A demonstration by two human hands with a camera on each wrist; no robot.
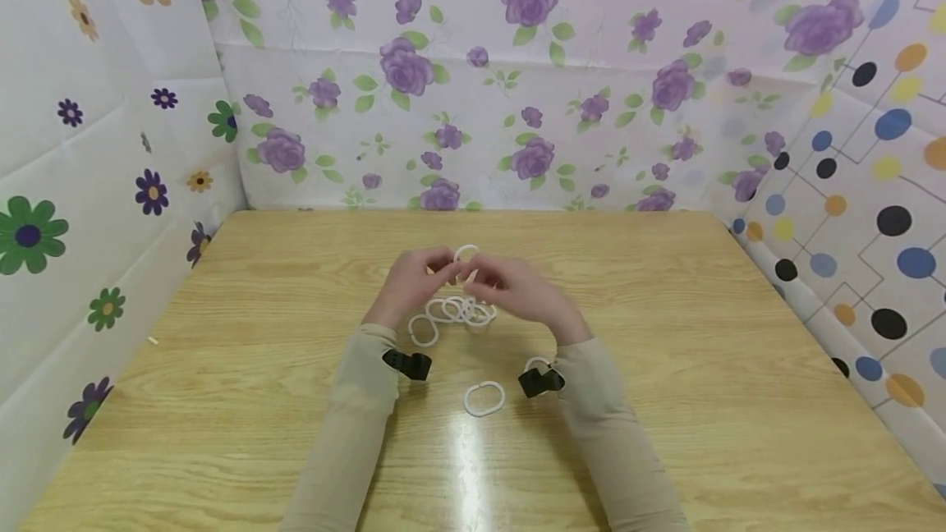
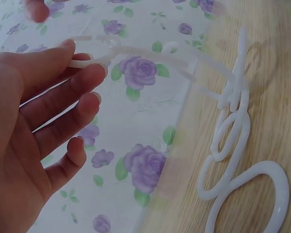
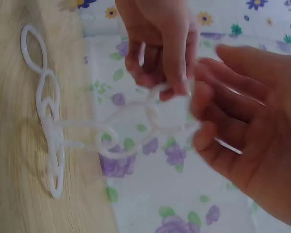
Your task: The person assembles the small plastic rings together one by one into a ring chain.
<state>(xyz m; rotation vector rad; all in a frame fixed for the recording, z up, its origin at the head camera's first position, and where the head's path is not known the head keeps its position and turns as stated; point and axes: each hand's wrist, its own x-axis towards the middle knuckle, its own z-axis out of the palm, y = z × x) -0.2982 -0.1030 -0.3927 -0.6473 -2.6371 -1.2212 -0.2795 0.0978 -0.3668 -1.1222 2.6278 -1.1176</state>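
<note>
A chain of white plastic links [image 1: 460,310] lies partly on the table, and its upper part rises to the hands. My left hand [image 2: 43,97] pinches the end link [image 2: 82,63] between thumb and index finger, the other fingers loosely bent. Close beside that link is my right hand [image 3: 254,121], its thumb apart from the bent fingers. Blur hides whether the right fingertips touch the link. In the head view, left hand [image 1: 414,282] and right hand [image 1: 517,290] meet above the chain, one white link [image 1: 466,248] showing behind the fingertips.
A loose white link [image 1: 484,399] lies on the wooden table [image 1: 222,401] between the forearms. Another link [image 1: 538,363] is partly hidden by the right wrist camera. A small white piece [image 1: 153,341] lies near the left edge. Patterned cloths surround the back and sides.
</note>
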